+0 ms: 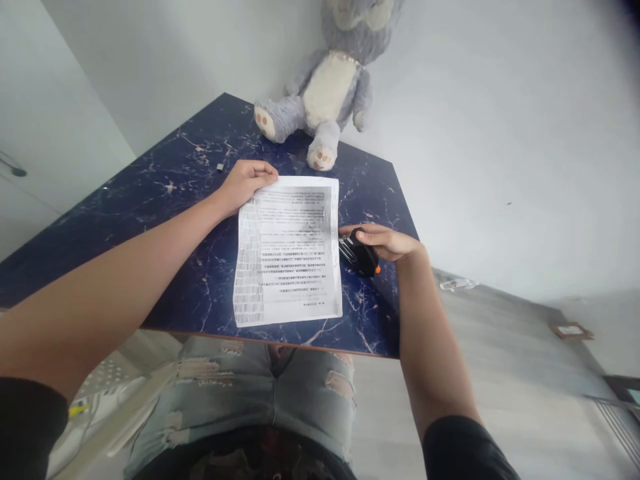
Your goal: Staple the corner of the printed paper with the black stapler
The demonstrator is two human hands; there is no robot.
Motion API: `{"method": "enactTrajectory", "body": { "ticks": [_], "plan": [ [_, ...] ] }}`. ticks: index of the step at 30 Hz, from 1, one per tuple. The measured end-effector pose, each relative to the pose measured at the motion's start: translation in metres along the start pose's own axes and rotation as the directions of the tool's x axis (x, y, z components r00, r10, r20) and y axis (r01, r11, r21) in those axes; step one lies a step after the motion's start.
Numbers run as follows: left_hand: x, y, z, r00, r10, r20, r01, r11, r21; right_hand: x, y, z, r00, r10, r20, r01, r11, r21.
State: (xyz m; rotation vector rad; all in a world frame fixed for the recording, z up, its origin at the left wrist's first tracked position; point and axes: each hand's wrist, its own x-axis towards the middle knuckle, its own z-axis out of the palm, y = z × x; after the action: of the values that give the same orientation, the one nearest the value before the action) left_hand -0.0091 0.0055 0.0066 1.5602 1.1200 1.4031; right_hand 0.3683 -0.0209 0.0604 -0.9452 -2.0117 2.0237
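Observation:
A printed sheet of paper (pixel 295 247) lies on the dark blue marbled table, dense with lines of text; whether several sheets are stacked cannot be told. My left hand (pixel 247 181) is closed at its top left corner, fingers curled over the edge. At the paper's right edge, my right hand (pixel 387 241) grips a black stapler (pixel 361 257), thumb on top. The stapler's silvery front end points left and meets or slightly overlaps the paper's margin. A small orange part shows at its rear. The fingers under the stapler are partly hidden.
A grey and cream plush toy (pixel 327 93) sits at the back of the table (pixel 200 287), against the wall. A small pale object (pixel 220 167) lies left of my left hand. The table's front edge runs just above my lap.

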Motion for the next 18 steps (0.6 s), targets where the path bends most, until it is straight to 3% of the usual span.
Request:
{"method": "enactTrajectory", "body": {
  "ticks": [3,10,18],
  "plan": [
    [0.002,-0.002,-0.001,1.0,0.007,-0.028,-0.007,1.0,-0.001,0.003,-0.003,-0.001,0.995,-0.032,0.097,0.043,0.993,-0.114],
    [0.004,-0.002,-0.002,1.0,0.013,-0.016,-0.013,1.0,0.007,0.01,-0.013,0.009,0.958,0.089,0.272,-0.028,0.974,-0.223],
    [0.001,0.006,0.0,0.999,-0.012,-0.044,0.012,1.0,-0.001,0.009,-0.018,0.018,0.951,0.155,0.269,-0.105,0.976,-0.192]
  ]
}}
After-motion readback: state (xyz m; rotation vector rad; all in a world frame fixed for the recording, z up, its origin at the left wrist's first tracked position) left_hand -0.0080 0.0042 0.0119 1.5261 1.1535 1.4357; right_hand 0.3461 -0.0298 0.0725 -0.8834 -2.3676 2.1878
